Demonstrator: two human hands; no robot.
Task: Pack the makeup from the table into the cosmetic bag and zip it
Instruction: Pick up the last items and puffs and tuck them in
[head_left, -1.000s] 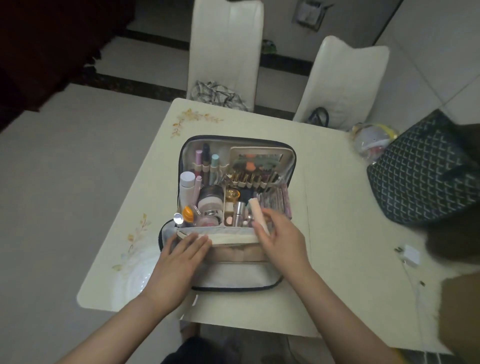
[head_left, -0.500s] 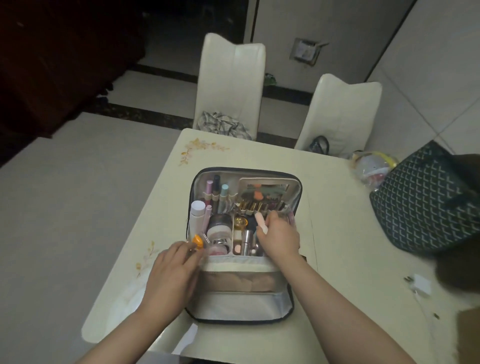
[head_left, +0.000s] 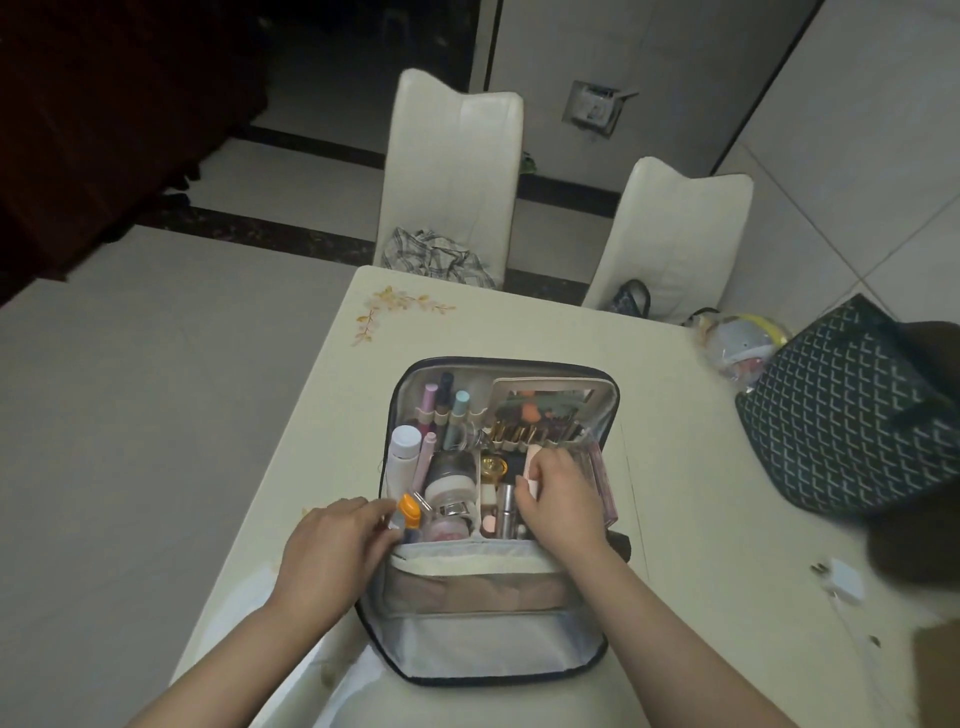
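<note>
While the cosmetic bag (head_left: 498, 519) sits unzipped and wide open on the pale counter (head_left: 675, 441), here's the rundown:

Bag: near the counter's front edge, lid flap folded toward the person, crammed with makeup.

Left hand (head_left: 332, 545): at the bag's front-left corner, fingers bent around a little bottle with an orange cap (head_left: 409, 508); looks like a light grip, though the hand hides most of the bottle.

Right hand (head_left: 561, 499): reaching down into the right side of the bag, fingers curled round a pale pink tube (head_left: 531, 470) that pokes up out of the fist.

Inside, left: white bottle (head_left: 404, 457) standing upright, a round jar (head_left: 451, 480) just beside it.

Inside, back: a row of slim tubes in loops, plus a mirror panel (head_left: 550, 402).

Counter, right: dark patterned tote (head_left: 841, 415), a white charger plug (head_left: 844, 584) nearer the front.

Behind: two white chairs (head_left: 457, 171), crumpled plaid cloth (head_left: 436, 257) on the left one.
</note>
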